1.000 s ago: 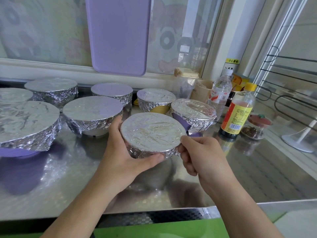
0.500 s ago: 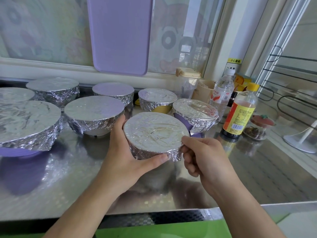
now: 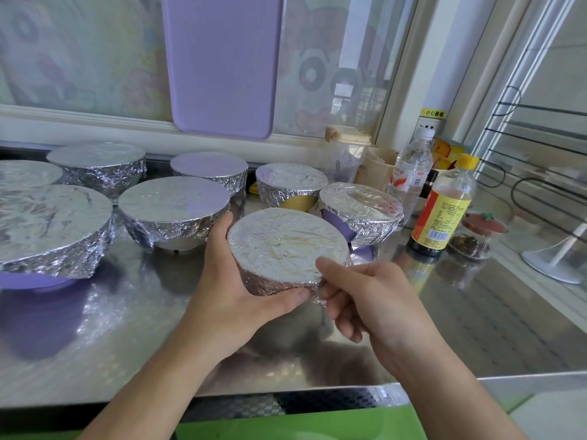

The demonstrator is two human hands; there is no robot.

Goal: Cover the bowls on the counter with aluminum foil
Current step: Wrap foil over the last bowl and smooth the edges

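- Foil-wrapped bowl [image 3: 287, 249] tilts in your left hand [image 3: 235, 300], whose fingers curl round it; it could slip
- Your right hand [image 3: 368, 300] pinches its rim foil; pulling hard may tear it

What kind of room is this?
Most likely a home kitchen. There is a shiny steel counter, a sauce bottle beside a water bottle, and a purple cutting board leaning at the window.

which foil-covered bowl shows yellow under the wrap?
The back-row bowl just right of centre, behind the bowl in hand: a yellow side shows below its foil skirt. Bowls at far left and right show purple instead.
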